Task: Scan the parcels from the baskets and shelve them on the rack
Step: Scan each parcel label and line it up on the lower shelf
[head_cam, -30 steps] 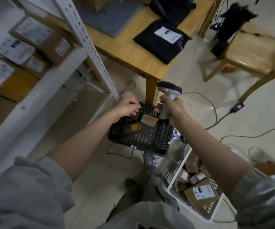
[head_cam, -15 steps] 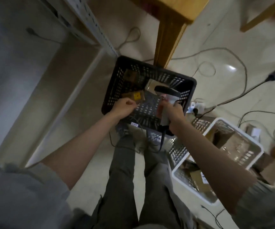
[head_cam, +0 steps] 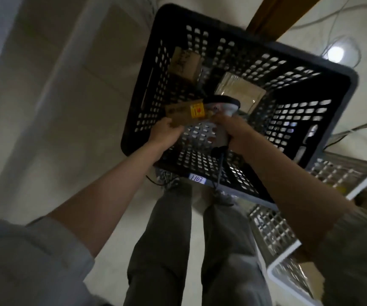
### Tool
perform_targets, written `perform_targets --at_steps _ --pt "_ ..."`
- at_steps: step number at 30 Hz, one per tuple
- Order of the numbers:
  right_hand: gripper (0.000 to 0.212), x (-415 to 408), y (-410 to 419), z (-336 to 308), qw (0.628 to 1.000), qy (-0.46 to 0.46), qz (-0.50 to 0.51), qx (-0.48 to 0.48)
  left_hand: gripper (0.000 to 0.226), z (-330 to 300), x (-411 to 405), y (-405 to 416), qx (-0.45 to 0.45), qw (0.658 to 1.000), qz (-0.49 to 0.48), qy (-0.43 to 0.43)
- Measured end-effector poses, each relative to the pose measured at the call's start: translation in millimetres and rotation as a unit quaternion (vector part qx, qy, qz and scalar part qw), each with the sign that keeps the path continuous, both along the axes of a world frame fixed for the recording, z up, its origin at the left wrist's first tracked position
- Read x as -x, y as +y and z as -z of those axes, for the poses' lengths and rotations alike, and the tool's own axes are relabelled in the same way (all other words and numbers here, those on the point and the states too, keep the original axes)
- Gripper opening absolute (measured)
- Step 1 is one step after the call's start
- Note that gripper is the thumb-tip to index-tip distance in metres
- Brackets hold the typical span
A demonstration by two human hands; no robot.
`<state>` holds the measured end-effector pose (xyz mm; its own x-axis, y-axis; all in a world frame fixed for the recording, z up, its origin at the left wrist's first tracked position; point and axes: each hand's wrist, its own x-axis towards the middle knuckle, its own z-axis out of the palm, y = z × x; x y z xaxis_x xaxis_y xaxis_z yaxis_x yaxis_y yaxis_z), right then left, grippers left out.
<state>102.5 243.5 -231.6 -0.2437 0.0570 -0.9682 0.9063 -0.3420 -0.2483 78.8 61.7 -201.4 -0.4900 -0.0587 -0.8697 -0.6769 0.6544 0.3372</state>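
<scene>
Left hand [head_cam: 166,131] pinched a small brown parcel [head_cam: 186,113] with yellow sticker above the black basket [head_cam: 341,89]; right hand [head_cam: 233,131] gripped the scanner [head_cam: 222,107] handle, head just beside the parcel. Two more parcels [head_cam: 238,91] lay in the basket; white basket [head_cam: 288,257] at right.

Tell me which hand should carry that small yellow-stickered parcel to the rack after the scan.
Left. The left hand already grips the small parcel above the black basket, while the right hand is wrapped round the scanner handle, so it is probably not free to carry.
</scene>
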Motion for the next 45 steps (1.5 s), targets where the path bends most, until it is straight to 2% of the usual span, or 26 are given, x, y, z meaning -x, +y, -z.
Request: perform_targets --at_steps 2,5,7,8,11,15,17,19,22,25,29,35,38,42,45 --pt "0.047 8 2 28 0.999 -0.011 -0.032 0.02 0.029 28 6 -3 0.006 1.0 -0.024 -0.005" --pt "0.042 13 0 58 0.996 -0.004 -0.089 0.03 0.052 63 9 -4 0.004 1.0 -0.015 0.004" --pt "0.049 13 -3 77 0.993 0.006 -0.115 0.031 0.07 83 10 -3 0.001 1.0 -0.015 0.006" --pt "0.051 13 -5 85 0.992 0.013 -0.12 0.027 0.078 90 9 -2 0.001 1.0 -0.022 0.001" --pt "0.043 12 -8 106 0.994 0.025 -0.108 -0.001 0.096 109 13 1 0.01 0.999 -0.053 0.001" --pt "0.011 15 -10 115 0.996 0.043 -0.079 0.016 0.098 132 19 1 0.011 0.994 -0.11 -0.015" --pt "0.013 17 -8 117 0.996 0.045 -0.069 0.018 0.102 137 21 1 0.006 0.99 -0.138 -0.038" --pt "0.025 18 -6 112 0.997 0.046 -0.056 0.015 0.106 136 22 0 0.005 0.986 -0.157 -0.052" --pt "0.027 16 0 97 0.997 0.073 -0.026 0.029 0.09 126 19 -3 -0.009 0.981 -0.177 -0.082" --pt "0.035 12 9 71 0.995 0.097 -0.014 0.026 0.074 105 12 -1 -0.024 0.979 -0.179 -0.092" --pt "0.043 0 24 27 0.991 0.123 -0.043 0.017 0.077 66 0 2 -0.063 0.974 -0.199 -0.084" --pt "0.038 -12 33 -82 0.984 0.171 -0.041 -0.01 0.076 -17 -21 4 -0.106 0.955 -0.265 -0.077" --pt "0.025 -22 34 -144 0.98 0.191 -0.059 -0.014 0.07 -71 -37 0 -0.115 0.941 -0.312 -0.056" --pt "0.016 -40 32 -237 0.969 0.219 -0.111 -0.001 0.08 -157 -59 -7 -0.123 0.919 -0.372 -0.029" --pt "0.011 -54 28 -308 0.962 0.242 -0.127 0.002 0.051 -236 -75 -10 -0.127 0.907 -0.402 0.008"
